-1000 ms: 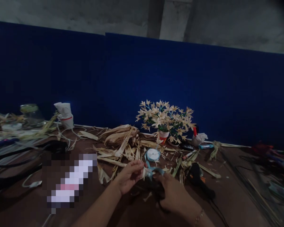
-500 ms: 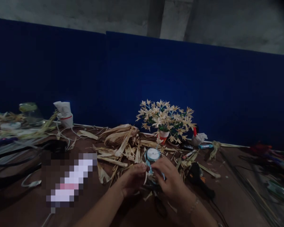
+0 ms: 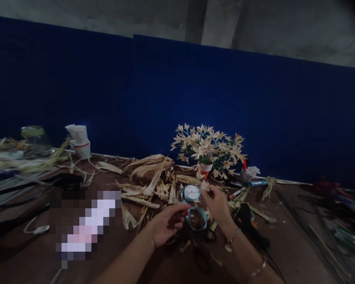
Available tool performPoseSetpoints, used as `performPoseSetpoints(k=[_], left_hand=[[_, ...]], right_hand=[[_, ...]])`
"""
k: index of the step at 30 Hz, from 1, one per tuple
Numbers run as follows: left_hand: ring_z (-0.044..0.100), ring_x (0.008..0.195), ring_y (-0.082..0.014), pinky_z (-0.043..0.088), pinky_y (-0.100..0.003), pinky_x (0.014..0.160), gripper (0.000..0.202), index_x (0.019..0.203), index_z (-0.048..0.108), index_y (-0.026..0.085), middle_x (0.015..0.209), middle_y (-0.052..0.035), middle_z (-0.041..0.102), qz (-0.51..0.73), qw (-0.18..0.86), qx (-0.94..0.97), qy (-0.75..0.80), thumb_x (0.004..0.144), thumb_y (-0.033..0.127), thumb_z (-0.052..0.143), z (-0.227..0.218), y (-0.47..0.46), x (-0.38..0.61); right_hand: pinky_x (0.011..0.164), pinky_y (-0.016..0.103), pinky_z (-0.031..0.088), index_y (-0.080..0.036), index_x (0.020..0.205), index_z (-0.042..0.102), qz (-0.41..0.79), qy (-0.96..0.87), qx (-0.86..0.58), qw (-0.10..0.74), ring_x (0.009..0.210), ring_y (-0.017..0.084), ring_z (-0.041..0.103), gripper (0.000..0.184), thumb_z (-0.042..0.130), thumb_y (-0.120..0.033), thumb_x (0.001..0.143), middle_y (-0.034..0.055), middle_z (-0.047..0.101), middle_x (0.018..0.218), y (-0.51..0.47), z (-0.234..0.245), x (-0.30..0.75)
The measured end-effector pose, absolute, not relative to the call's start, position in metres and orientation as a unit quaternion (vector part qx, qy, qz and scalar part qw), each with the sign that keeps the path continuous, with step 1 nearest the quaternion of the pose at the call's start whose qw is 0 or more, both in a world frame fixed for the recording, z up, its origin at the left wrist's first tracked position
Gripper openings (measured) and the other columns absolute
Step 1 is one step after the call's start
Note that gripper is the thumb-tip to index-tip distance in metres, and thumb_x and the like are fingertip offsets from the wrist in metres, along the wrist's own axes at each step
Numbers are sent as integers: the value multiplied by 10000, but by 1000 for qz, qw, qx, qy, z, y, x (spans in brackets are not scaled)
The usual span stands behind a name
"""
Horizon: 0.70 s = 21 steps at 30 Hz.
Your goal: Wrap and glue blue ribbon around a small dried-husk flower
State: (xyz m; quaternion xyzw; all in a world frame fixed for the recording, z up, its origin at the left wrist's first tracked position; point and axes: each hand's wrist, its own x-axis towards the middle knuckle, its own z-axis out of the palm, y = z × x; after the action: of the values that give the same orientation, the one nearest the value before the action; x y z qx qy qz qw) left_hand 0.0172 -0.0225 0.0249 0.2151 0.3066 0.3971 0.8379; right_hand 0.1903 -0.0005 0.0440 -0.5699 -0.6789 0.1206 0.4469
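My right hand [image 3: 218, 204] pinches a small pale husk flower [image 3: 205, 185] between thumb and fingertips, just right of a white-centred roll of blue tape [image 3: 192, 192]. My left hand [image 3: 168, 224] is palm up with its fingers loosely stretched and apart, and nothing clear shows in it. Its fingertips are beside a light blue ring [image 3: 205, 217], which looks like a tape roll. Another single flower [image 3: 198, 175] stands up behind the white-centred roll. Black-handled scissors [image 3: 208, 236] lie partly hidden below the ring.
Dried corn husks [image 3: 149, 169] are heaped behind my hands. A red-and-white pot [image 3: 205, 169] holds a spray of husk flowers [image 3: 207, 146]. A black glue gun [image 3: 248, 225] lies at right, cables at left. A blue panel [image 3: 154, 98] closes off the back.
My hands have drawn apart. The right one has moved up and away with the flower now visible in its fingers; the left has loosened its pinch, uncovering the blue ring.
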Motion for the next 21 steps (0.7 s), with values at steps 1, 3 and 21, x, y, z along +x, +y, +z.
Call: performPoseSetpoints(k=[1, 3, 21], left_hand=[[451, 528, -43, 278, -132, 387, 134, 759, 640, 84, 695, -51, 559, 402, 837, 216, 303, 683, 187, 599, 25, -22, 16], [439, 522, -43, 280, -135, 386, 147, 767, 642, 77, 703, -59, 548, 408, 837, 214, 294, 699, 193, 582, 24, -20, 15], [431, 501, -43, 278, -137, 378, 205, 826, 623, 88, 678, -35, 540, 425, 835, 197, 288, 693, 238, 582, 17, -13, 12]], right_hand=[[517, 236, 372, -159, 655, 535, 128, -672, -587, 432, 509, 133, 499, 240, 436, -343, 774, 2, 557, 533, 7, 41, 192], [518, 231, 367, -159, 703, 557, 131, -677, -605, 398, 482, 130, 515, 258, 409, -351, 788, -4, 566, 494, 18, 35, 192], [618, 296, 371, -203, 985, 567, 13, -694, -684, 223, 719, 224, 595, 253, 453, -283, 773, 87, 656, 755, -7, 64, 169]])
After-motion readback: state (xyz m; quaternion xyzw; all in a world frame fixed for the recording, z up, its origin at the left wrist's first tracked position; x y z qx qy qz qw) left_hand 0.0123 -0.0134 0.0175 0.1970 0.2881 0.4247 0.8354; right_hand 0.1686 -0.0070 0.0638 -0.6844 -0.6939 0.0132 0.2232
